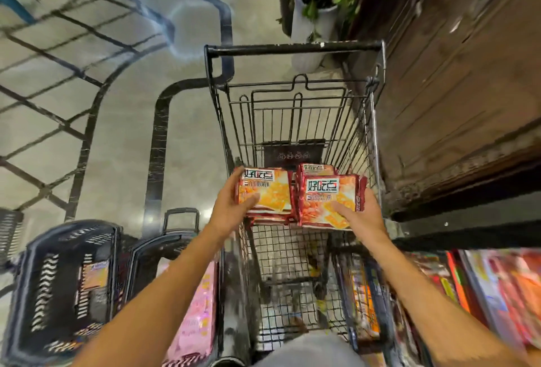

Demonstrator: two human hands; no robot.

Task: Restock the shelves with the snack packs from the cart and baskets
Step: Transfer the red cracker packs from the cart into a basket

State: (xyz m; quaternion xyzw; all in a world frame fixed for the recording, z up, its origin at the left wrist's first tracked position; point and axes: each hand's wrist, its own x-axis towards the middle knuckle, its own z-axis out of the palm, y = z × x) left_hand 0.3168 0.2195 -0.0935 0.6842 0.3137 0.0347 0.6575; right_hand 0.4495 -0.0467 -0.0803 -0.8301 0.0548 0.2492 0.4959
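Over the black wire cart (pixel 295 50) I hold two stacks of red-and-orange snack packs. My left hand (pixel 231 208) grips the left stack (pixel 268 191) from its left side, thumb on the top pack's face. My right hand (pixel 358 213) grips the right stack (pixel 329 196) from its right side, thumb on top. Both stacks hang above the cart's mesh floor, side by side and touching. A shelf (pixel 497 284) with colourful packs lies at the lower right.
Two dark plastic baskets stand left of the cart: the far-left basket (pixel 26 293) holds an orange pack, the nearer basket (pixel 175 237) holds pink packs (pixel 196 317). A wooden cabinet (pixel 456 88) lines the right side. A potted plant (pixel 316 6) stands beyond the cart.
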